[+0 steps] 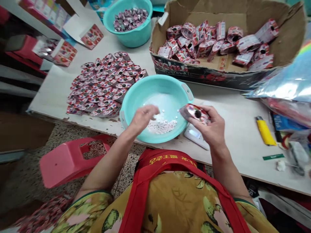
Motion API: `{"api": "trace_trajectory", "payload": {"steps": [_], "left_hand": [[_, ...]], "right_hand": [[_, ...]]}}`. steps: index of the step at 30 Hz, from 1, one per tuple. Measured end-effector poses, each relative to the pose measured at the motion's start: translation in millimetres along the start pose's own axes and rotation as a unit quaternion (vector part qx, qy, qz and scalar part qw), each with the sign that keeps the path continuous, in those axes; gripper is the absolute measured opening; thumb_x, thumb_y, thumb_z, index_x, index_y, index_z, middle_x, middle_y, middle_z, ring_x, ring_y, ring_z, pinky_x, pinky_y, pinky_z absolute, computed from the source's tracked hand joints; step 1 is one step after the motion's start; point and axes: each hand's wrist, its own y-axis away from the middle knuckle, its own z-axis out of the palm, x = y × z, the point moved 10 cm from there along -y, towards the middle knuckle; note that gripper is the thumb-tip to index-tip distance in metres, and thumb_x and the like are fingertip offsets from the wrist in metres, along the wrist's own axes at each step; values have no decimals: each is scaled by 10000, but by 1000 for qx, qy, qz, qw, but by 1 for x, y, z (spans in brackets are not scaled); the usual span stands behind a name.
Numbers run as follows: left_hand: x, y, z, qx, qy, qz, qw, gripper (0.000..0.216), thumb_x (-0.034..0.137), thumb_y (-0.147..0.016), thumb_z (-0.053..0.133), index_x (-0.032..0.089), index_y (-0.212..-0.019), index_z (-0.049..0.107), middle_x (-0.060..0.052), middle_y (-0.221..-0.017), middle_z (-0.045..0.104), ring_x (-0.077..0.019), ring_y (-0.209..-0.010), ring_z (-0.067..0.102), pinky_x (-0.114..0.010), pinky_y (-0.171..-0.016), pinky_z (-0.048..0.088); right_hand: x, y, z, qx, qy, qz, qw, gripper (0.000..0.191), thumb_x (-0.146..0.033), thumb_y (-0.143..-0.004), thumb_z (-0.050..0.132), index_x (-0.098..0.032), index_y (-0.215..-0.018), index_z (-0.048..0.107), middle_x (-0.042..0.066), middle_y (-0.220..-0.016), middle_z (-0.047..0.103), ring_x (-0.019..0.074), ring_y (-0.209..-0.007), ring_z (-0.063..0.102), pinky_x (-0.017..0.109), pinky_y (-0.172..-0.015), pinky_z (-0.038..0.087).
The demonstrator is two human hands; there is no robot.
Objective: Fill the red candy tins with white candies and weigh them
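A teal basin (145,94) stands at the table's near edge with small white tablets (161,125) heaped in its bottom. My left hand (143,117) reaches into the basin over the tablets with its fingers curled; what they pinch is hidden. Just right of the basin's rim, my right hand (212,127) grips a red and silver pouch (195,113) with a round black opening facing up.
A heap of flat pouches (104,84) lies left of the basin. A cardboard box (289,42) holds more pouches at the back. A second teal basin (130,21) stands behind. A yellow lighter (264,131) lies at right. A pink stool (70,160) sits on the floor.
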Motion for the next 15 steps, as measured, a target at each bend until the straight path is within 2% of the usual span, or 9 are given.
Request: {"api": "trace_trajectory", "payload": {"steps": [2, 4, 8, 10, 12, 13, 15], "left_hand": [[-21, 7, 0, -40, -132, -1, 990, 396, 574, -739, 797, 217, -894, 729, -82, -1086, 712, -255, -1087, 656, -407, -960, 535], [-36, 10, -11, -10, -165, -12, 986, 427, 556, -765, 765, 215, -1020, 741, -99, -1218, 696, -285, -1194, 616, -450, -1045, 482], [-46, 10, -19, 39, -107, -35, 993, 382, 509, -846, 688, 187, -1049, 727, -80, -1070, 741, -229, -1011, 673, -375, -967, 513], [-43, 10, -21, 51, -110, -27, 992, 343, 477, -835, 705, 192, -1023, 731, -63, -1015, 747, -211, -961, 675, -348, -944, 517], [-38, 11, -28, 83, -122, -12, 989, 286, 462, -848, 687, 197, -947, 730, -53, -968, 747, -204, -940, 674, -343, -933, 523], [-34, 13, -34, 102, -130, -1, 986, 265, 455, -865, 666, 195, -867, 719, -50, -930, 743, -203, -932, 674, -348, -940, 523], [-29, 17, -44, 132, -153, 19, 979, 279, 419, -886, 644, 188, -733, 676, -51, -923, 737, -202, -956, 675, -359, -953, 520]], "right_hand": [[21, 3, -44, 58, 60, 8, 996, 464, -361, -732, 820, -240, -1165, 704, 37, -1108, 712, 209, -1005, 672, 409, -942, 550], [49, 3, -73, 90, 105, 30, 990, 463, -377, -712, 822, -224, -1136, 714, 45, -1103, 711, 217, -1014, 670, 428, -969, 541], [102, 0, -93, 96, 105, 96, 985, 526, -418, -666, 830, -175, -1118, 714, 74, -1091, 711, 222, -1006, 668, 435, -977, 536], [112, 3, -97, 98, 86, 112, 985, 624, -427, -641, 846, -181, -1193, 689, 87, -1162, 700, 233, -1059, 661, 440, -979, 536], [110, 10, -109, 127, 83, 105, 983, 659, -435, -650, 848, -211, -1243, 665, 95, -1271, 661, 241, -1127, 645, 442, -969, 540], [106, 16, -119, 158, 90, 94, 979, 588, -440, -680, 833, -215, -1202, 681, 95, -1295, 647, 242, -1154, 637, 443, -970, 538], [100, 33, -146, 239, 110, 71, 962, 316, -453, -798, 745, -187, -967, 722, 95, -1213, 665, 238, -1172, 633, 450, -1007, 513]]}}
